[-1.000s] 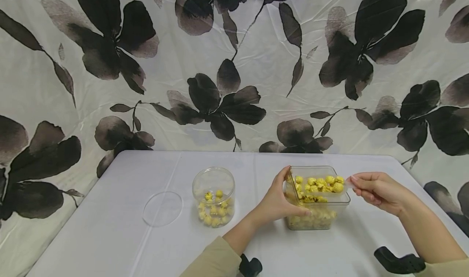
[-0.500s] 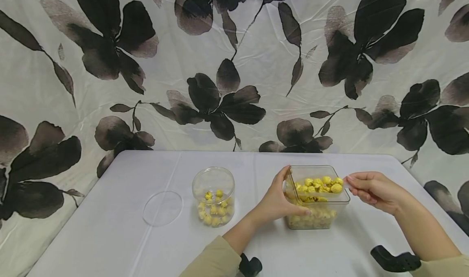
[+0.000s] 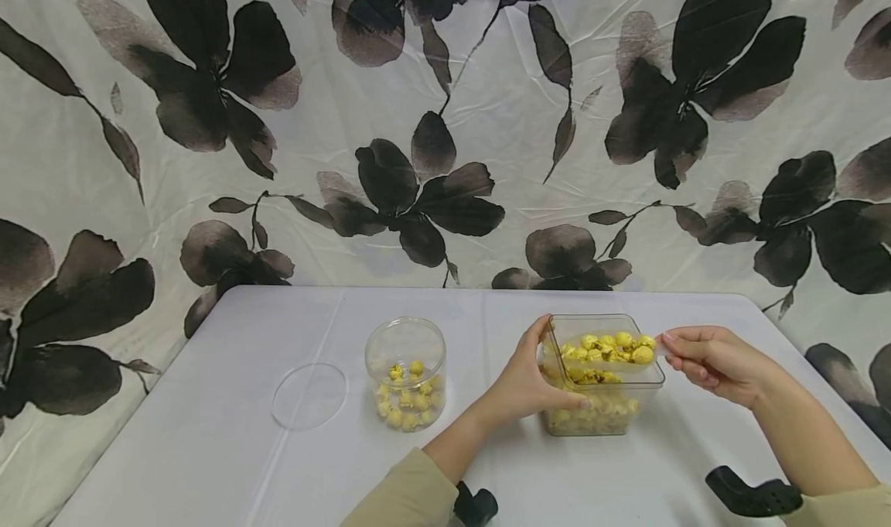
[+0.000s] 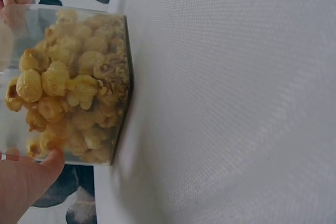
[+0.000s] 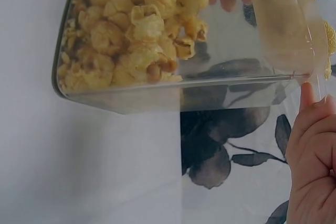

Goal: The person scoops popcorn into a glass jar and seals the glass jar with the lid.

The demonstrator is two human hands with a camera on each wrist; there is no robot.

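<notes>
Behind, a floral cloth (image 3: 313, 86), cut off above and at the sides. Below, a white table (image 3: 195, 473), near edge out of frame. On its right half, a clear, rounded-cornered box (image 3: 592, 326), upright, glossy yellow popcorn (image 4: 58, 77) inside. Farther left, a clear round jar (image 3: 386, 349), part-filled. Around the box's left side, the left hand (image 3: 525, 388), gripping, far fingers partly hidden. Opposite, the right hand (image 3: 720, 366), pinching a handle (image 3: 663, 347). Beside the jar, a clear disc (image 3: 309, 397), barely visible. At the box's mouth, a translucent scoop (image 3: 626, 368), popcorn-loaded, outline faint.
</notes>
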